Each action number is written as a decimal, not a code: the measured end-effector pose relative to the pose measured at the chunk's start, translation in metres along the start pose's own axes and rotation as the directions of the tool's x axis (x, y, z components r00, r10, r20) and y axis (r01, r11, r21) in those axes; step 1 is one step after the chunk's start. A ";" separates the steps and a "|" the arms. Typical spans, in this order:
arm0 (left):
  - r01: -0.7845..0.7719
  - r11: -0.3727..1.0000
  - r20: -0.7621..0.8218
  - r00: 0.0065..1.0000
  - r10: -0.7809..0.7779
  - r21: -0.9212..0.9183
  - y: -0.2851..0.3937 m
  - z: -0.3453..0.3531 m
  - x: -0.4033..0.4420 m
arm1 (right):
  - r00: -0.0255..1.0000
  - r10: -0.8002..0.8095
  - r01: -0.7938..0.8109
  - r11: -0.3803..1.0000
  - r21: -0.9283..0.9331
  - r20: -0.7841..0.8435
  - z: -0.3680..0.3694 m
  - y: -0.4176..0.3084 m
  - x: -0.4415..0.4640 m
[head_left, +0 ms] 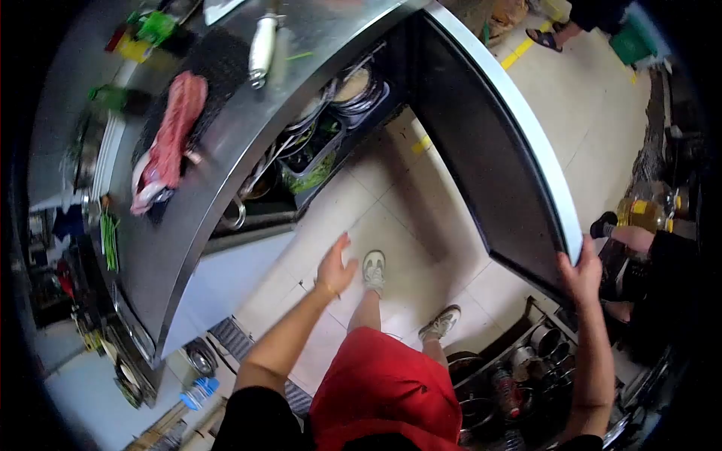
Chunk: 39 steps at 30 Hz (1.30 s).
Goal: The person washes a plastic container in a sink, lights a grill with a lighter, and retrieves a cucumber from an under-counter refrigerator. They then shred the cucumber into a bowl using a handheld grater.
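Note:
My right hand grips the outer edge of an open fridge door that swings out under the steel counter. In front of the opened compartment, my left hand hangs in the air with its fingers apart and nothing in it. Inside the compartment are stacked round containers and a tray of green leaves. A long piece of raw meat lies on a dark board on the counter, left of a white-handled tool.
Green onions lie at the counter's left side. A rack of pots and bottles stands at my lower right. Two other people show partly, a sandaled foot at top right and a leg at right, near oil bottles.

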<state>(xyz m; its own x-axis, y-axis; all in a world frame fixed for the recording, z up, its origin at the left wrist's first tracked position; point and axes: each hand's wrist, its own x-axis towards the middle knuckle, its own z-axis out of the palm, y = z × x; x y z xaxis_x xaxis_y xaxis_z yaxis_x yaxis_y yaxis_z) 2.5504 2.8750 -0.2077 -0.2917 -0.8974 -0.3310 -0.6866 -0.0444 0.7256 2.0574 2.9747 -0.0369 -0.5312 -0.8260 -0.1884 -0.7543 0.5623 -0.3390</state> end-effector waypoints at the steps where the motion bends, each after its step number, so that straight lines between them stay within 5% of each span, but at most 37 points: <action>1: 0.012 0.999 -0.020 1.000 -0.011 0.050 -0.012 0.001 0.040 | 1.000 -0.025 0.025 1.000 0.007 -0.011 0.000 0.007 0.006; 5: 0.196 0.966 -0.181 0.957 -0.225 -0.167 -0.054 0.016 0.214 | 0.999 -0.037 0.037 0.994 0.098 -0.004 -0.002 0.006 0.013; 6: 0.326 0.936 -0.072 0.939 -0.337 -0.134 -0.032 -0.001 0.250 | 1.000 -0.027 0.027 0.994 0.108 0.001 -0.002 0.002 0.013; 8: 0.350 0.936 -0.225 0.911 -0.344 -0.014 -0.041 0.001 0.318 | 0.997 0.065 -0.074 0.969 0.236 0.047 0.002 -0.006 0.010; 10: 0.389 0.921 -0.275 0.886 -0.374 0.000 -0.054 0.004 0.372 | 0.988 0.069 -0.092 0.982 0.163 0.139 0.000 0.013 0.006; 14: 0.464 0.886 -0.332 0.833 -0.443 -0.017 -0.088 0.007 0.433 | 0.985 -0.158 0.152 0.984 -0.099 -0.062 0.006 0.057 -0.021; 16: 0.493 0.869 -0.328 0.814 -0.480 -0.046 -0.101 0.006 0.451 | 0.985 -0.172 0.167 0.971 -0.172 -0.013 0.003 0.072 -0.036; 22: 0.546 0.753 -0.167 0.757 -0.631 -0.368 -0.133 0.005 0.486 | 0.980 -0.188 0.197 0.966 -0.169 0.065 -0.002 0.068 -0.048; 30: 0.372 0.287 0.111 0.758 -0.642 -0.883 -0.188 0.009 0.487 | 0.985 -0.146 0.154 0.985 -0.080 0.092 -0.002 0.072 -0.057; 33: 0.365 0.083 0.239 0.748 -0.619 -0.927 -0.195 -0.001 0.476 | 0.980 -0.165 0.171 0.984 -0.045 0.113 -0.004 0.075 -0.051; 38: 0.527 -0.238 0.549 0.576 -0.606 -0.816 -0.119 -0.043 0.438 | 0.988 -0.101 0.110 0.991 -0.071 0.121 0.001 0.074 -0.060; 39: 0.513 -0.288 0.588 0.722 -0.365 -0.809 -0.095 -0.046 0.417 | 0.984 -0.022 0.031 0.999 -0.044 0.179 0.000 0.063 -0.054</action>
<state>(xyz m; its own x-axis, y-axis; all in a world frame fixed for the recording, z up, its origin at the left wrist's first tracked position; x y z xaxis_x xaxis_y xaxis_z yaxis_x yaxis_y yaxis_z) 2.5251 2.4845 -0.3869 -0.3514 -0.3732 -0.8586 0.5862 -0.8028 0.1090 2.0387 3.0551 -0.0481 -0.4367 -0.8318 -0.3426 -0.7863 0.5379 -0.3040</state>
